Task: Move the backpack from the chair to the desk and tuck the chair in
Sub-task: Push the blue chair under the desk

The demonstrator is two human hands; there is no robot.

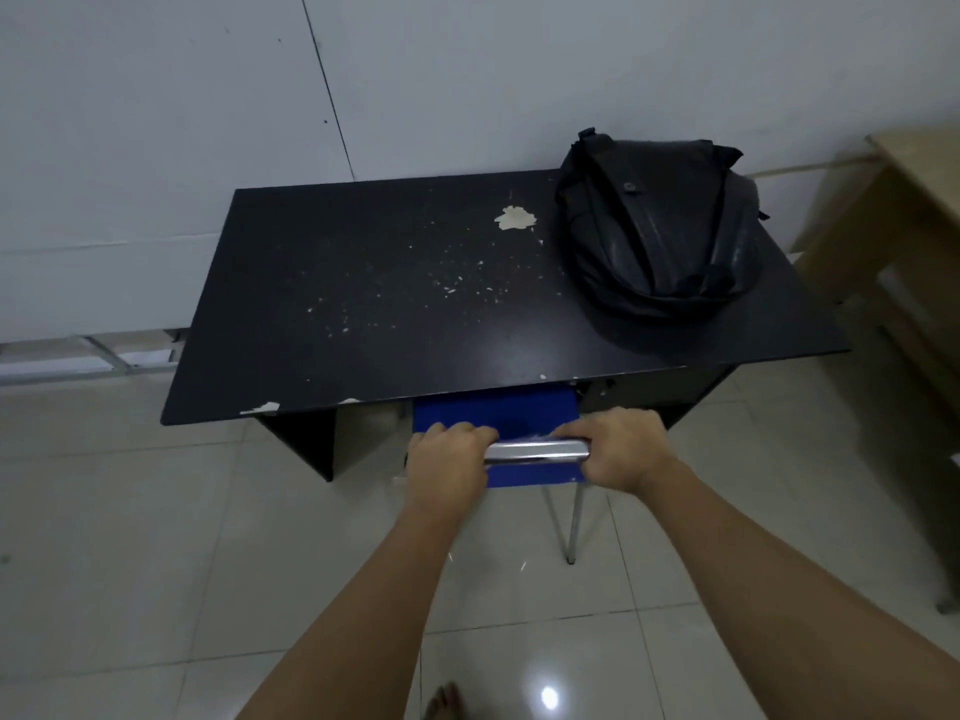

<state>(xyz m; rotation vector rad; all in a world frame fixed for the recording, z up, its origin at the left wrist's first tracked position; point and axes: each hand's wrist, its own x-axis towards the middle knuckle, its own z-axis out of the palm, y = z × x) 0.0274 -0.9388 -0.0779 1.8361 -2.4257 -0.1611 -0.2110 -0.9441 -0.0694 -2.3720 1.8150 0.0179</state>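
A black backpack lies on the right rear part of the black desk, whose top is scratched and flecked with white. A blue chair with a chrome top rail stands at the desk's front, its seat mostly under the desktop. My left hand grips the left end of the rail and my right hand grips the right end. One chrome chair leg shows below my right hand.
A white wall runs behind the desk. A light wooden table stands close to the desk's right side. Pale glossy tiles cover the floor, and a bare foot shows at the bottom edge.
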